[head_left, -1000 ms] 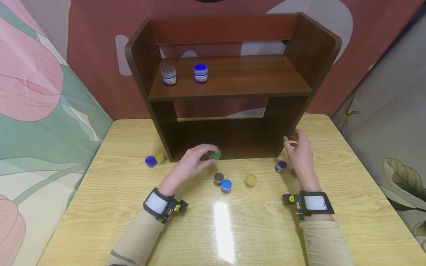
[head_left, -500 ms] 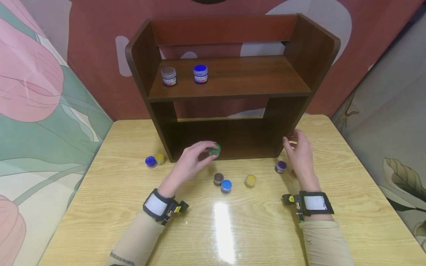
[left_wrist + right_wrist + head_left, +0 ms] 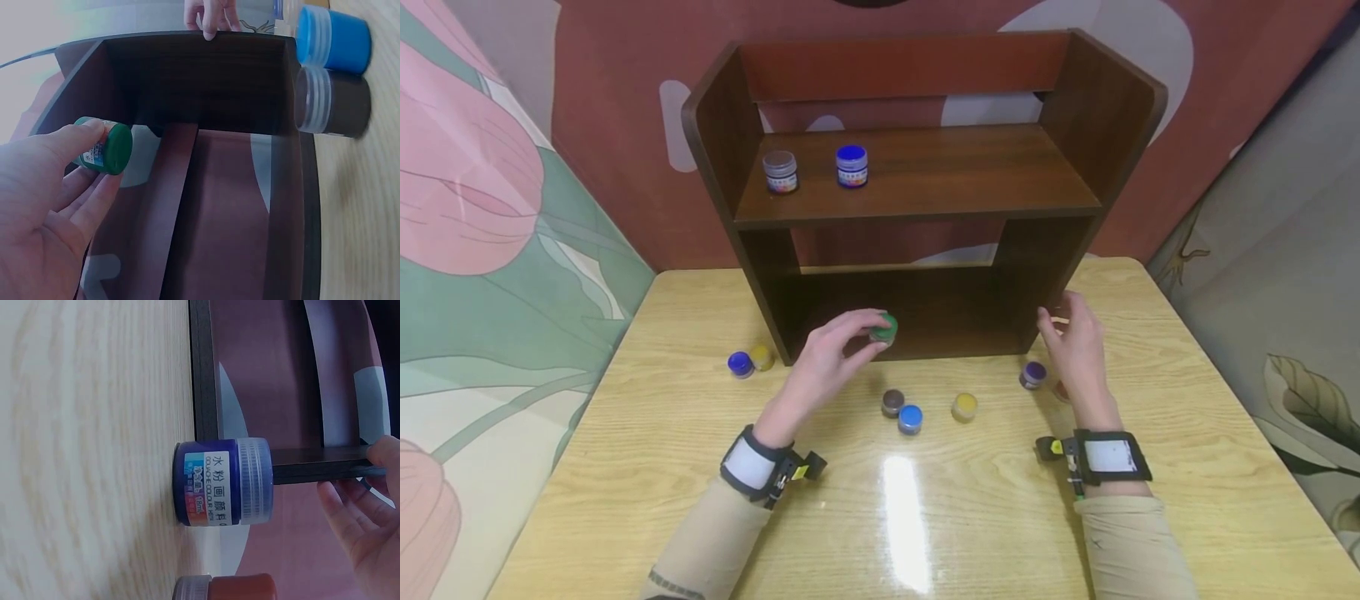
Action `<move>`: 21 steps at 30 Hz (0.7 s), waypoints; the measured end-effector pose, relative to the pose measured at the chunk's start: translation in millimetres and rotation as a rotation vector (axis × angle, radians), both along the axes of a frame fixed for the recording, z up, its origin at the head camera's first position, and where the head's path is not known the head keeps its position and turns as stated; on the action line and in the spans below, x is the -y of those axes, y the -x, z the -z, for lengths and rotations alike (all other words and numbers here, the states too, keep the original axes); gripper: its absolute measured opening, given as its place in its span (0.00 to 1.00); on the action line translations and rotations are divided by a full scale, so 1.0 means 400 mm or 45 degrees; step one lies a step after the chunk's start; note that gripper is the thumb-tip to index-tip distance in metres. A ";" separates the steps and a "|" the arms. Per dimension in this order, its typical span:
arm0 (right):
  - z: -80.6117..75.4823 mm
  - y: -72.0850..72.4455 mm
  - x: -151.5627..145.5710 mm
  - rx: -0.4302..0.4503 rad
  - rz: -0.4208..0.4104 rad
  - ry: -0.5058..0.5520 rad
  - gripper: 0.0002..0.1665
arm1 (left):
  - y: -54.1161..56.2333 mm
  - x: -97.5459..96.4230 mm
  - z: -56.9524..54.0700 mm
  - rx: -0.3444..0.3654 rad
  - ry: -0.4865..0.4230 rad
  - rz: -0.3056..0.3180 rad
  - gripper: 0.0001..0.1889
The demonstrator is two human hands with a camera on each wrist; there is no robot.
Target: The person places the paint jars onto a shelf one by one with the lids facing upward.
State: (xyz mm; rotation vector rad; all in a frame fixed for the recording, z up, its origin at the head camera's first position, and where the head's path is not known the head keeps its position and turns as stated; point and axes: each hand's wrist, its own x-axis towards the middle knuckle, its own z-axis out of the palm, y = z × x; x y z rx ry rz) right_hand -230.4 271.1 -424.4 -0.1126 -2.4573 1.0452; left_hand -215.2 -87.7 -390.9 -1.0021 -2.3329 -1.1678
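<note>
OK, left hand (image 3: pixel 826 358) is pinching the green jar (image 3: pixel 885 328) btwn thumb & fingers, and it's taking the sides, prob. b/c that's leaving top and base free; the jar's looking roughly upright. Right hand (image 3: pixel 1077 350) is gripping the wooden rack (image 3: pixel 722 133) at its right side, thumb on one face of the panel, fingers on the other, prob. for steadying. Up on the upper shelf (image 3: pixel 970 171), a brown jar (image 3: pixel 781 171) and a blue jar (image 3: pixel 852 167) are standing apart, labels facing the near side, maybe for easy reading.

Where's the green one? It's hanging clear of the desk (image 3: pixel 970 517), just right of the left hand's palm, well left of the right hand, in front of the lower compartment (image 3: pixel 940 308). Nearer, a dark jar (image 3: pixel 892 403) and a light-blue jar (image 3: pixel 910 419) are sitting close together, w/ a yellow jar (image 3: pixel 965 407) sitting to their right. By the right hand, a purple jar (image 3: pixel 1033 375) is standing upright; an orange jar (image 3: pixel 242 589) is resting beside it, apparently lid-down, partly hidden in the head view.
</note>
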 end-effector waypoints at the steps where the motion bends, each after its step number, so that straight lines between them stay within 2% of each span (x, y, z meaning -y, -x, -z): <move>1: 0.000 0.001 -0.001 -0.001 0.001 -0.001 0.22 | -0.001 -0.001 -0.003 -0.004 -0.002 -0.003 0.14; 13: 0.001 0.001 -0.004 -0.007 0.001 -0.006 0.21 | -0.008 -0.017 -0.032 -0.071 -0.033 -0.029 0.15; 21: 0.001 0.000 -0.007 -0.008 -0.007 0.011 0.20 | -0.012 -0.034 -0.078 -0.220 -0.071 -0.081 0.16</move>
